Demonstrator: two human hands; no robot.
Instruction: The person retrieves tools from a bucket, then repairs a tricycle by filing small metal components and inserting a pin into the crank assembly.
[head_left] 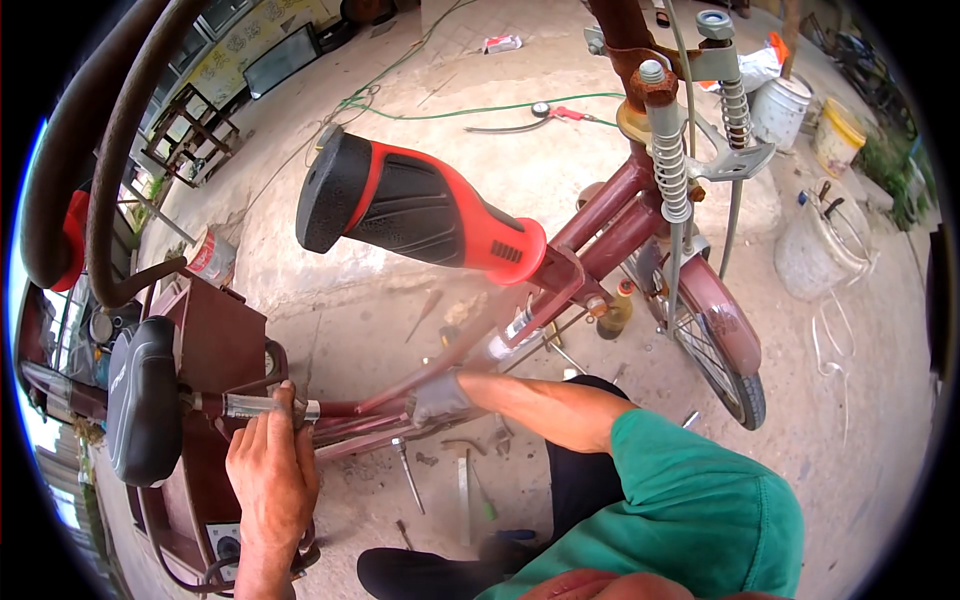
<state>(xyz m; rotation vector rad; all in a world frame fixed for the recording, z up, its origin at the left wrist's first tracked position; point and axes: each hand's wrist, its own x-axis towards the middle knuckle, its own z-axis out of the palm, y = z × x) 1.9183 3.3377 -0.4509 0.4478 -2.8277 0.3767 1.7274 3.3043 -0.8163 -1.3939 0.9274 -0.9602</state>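
My left hand (272, 455) is bare and closed round a silver-wrapped tube (250, 405) between the black saddle (146, 400) and the maroon bike frame (345, 425). Its thumb lies over the top of the tube. My right hand (440, 397) looks covered by a grey glove or cloth and rests on the frame's middle tubes. Its fingers are blurred, so their grip does not show. Above both hands, a large red and black saddle (425, 205) sticks up from the frame. The fork with springs and the spoked front wheel (715, 365) are to the right.
Loose tools lie on the concrete below the frame, among them a socket wrench (407, 475) and a hammer (463, 485). A bottle (617, 310) stands near the wheel. Beyond are a green hose (440, 115), a gauge with red handle (560, 112) and white buckets (820, 245).
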